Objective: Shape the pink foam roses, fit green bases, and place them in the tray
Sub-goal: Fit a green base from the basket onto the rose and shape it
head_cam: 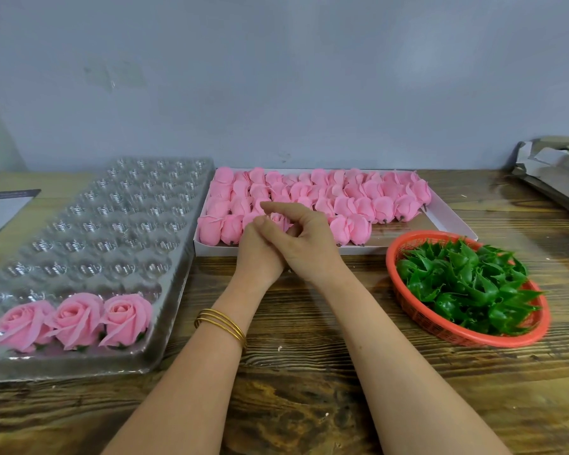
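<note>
Both hands meet over the near edge of a white box [447, 215] packed with closed pink foam rosebuds [358, 198]. My left hand [258, 254] and my right hand [304, 236] curl round one pink bud [278, 219], which peeks out between the fingers. A clear plastic tray [112, 221] with many round cups lies at the left. Three opened pink roses [76, 318] with green bases sit in its nearest row. A red basket [418, 315] at the right holds a heap of green bases [467, 287].
The wooden table [309, 389] runs to a grey wall behind. A printed sheet [4, 208] lies at the far left. Torn cardboard [555, 172] sits at the back right corner. Gold bangles [220, 325] ring my left wrist.
</note>
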Tool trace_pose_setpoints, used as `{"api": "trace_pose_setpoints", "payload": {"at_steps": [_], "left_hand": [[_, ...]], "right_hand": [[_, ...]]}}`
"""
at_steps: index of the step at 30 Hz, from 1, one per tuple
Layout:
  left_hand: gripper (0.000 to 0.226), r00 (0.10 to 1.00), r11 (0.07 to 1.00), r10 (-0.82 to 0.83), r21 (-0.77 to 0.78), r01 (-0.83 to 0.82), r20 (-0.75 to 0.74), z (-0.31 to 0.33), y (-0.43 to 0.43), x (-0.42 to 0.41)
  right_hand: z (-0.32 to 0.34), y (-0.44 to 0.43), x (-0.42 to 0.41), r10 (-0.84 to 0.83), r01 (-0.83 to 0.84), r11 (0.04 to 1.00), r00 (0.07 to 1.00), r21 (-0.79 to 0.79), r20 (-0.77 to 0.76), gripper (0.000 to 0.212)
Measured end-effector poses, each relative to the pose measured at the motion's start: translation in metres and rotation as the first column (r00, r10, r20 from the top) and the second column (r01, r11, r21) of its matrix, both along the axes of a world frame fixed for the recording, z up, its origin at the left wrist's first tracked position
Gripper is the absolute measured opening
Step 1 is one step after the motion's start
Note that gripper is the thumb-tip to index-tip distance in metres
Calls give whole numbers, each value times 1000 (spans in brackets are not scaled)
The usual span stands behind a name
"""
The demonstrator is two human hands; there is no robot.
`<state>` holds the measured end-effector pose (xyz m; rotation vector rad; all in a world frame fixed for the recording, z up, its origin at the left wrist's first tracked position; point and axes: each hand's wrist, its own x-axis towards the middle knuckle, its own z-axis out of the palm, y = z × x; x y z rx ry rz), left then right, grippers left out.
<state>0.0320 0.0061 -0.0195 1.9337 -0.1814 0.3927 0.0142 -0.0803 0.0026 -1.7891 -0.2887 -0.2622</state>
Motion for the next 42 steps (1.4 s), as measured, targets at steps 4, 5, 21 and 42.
{"api": "trace_pose_setpoints", "payload": {"at_steps": [4, 5, 21, 42], "left_hand": [[22, 997, 996, 18, -85, -24, -78, -7, 3, 0], [41, 996, 995, 31, -95, -40, -85, -10, 4, -4], [22, 998, 993, 50, -108, -52, -27, 4, 1, -2], [24, 994, 981, -81, -171, 92, 70, 0, 5, -6]], "right_hand": [[-3, 0, 1, -10, 17, 992, 999, -123, 51, 37], [-4, 0, 2, -17, 25, 989, 998, -143, 61, 38], [2, -6, 1, 44, -43, 999, 995, 18, -88, 37], [2, -14, 8, 38, 73, 912, 965, 405, -258, 12]]}}
